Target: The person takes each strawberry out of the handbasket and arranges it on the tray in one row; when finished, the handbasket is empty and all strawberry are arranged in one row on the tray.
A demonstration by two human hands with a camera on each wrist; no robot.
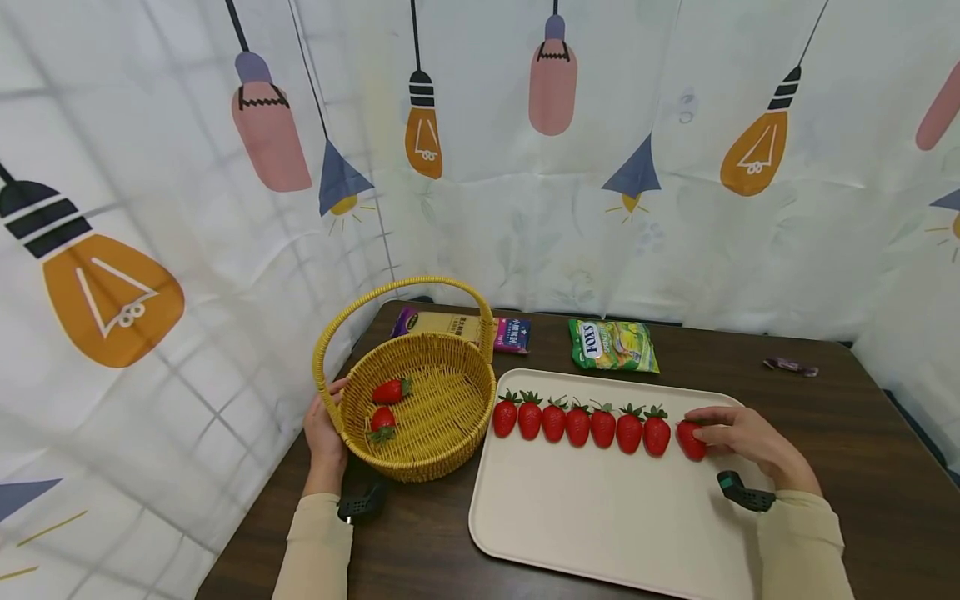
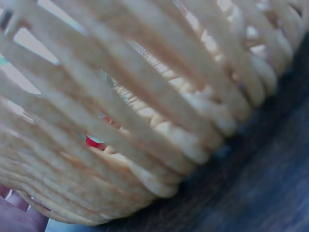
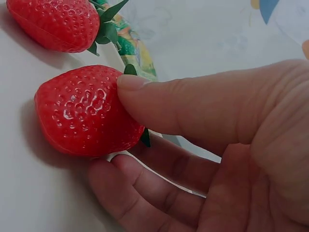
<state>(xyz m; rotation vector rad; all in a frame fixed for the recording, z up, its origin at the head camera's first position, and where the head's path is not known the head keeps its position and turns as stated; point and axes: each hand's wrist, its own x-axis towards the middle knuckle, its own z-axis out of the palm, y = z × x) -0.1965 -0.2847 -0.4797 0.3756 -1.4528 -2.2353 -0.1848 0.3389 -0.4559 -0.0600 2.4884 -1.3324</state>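
In the head view, my right hand (image 1: 746,437) pinches a red strawberry (image 1: 691,441) between thumb and fingers at the right end of a row on the cream tray (image 1: 585,525). Close up, the thumb presses on this glossy strawberry (image 3: 84,113) near its leaves, with the fingertips beneath. Several more strawberries (image 1: 577,426) line the tray's far side, leaves pointing away. My left hand (image 1: 324,433) holds the left side of the yellow wicker basket (image 1: 420,471) by the handle's base; its thumb is hidden. Two strawberries (image 1: 390,391) lie inside the basket.
Behind the basket lie a purple-and-gold packet (image 1: 435,323) and a pink-and-blue packet (image 1: 512,335). A green FOX'S candy bag (image 1: 613,346) lies beyond the tray, and a small dark wrapper (image 1: 791,367) at the far right. A printed curtain (image 1: 495,208) hangs behind the dark table (image 1: 420,542).
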